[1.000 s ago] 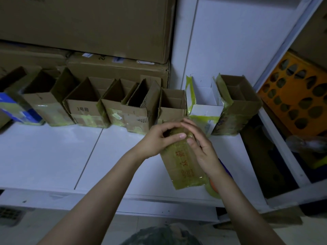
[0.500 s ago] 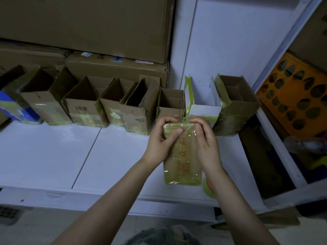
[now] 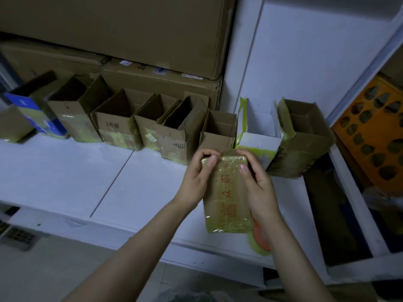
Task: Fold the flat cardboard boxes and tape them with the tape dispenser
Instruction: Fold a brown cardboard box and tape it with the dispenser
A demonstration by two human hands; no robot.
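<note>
Box [image 3: 226, 199], flattened cardboard, brown with red print, wrapped in glossy yellowish tape. It is held over the right front of the white table [image 3: 65, 171], long axis running from six to twelve o'clock; whether its near end touches the table cannot be told. It is judged light and fairly stiff across its faces, yet likely to bow or crease at the scored folds. The tape skin looks slick, so a hold on edges and corners should serve better than one on the flat face.

Left grip [image 3: 195, 179] closes on the far corner at ten o'clock, thumb on the near face, fingers curled over the top edge. Right grip [image 3: 258, 186] closes on the opposite far corner at two o'clock in mirror fashion. Both forearms rise from six o'clock and converge on the box, wrists roughly level. The pose would suit pressing the side edges together to open the sleeve.

Tape roll [image 3: 260, 238], orange core, lies on the table at five o'clock of the box, partly hidden by the right wrist; whether it sits in a dispenser cannot be told. Row of open folded boxes [image 3: 117, 129] stands at twelve o'clock and runs off toward ten o'clock along the back of the table, with a white box [image 3: 259, 136] just beyond the fingertips. Large cartons [image 3: 130, 29] are stacked behind the row; an orange crate [image 3: 370, 138] sits at two o'clock.
</note>
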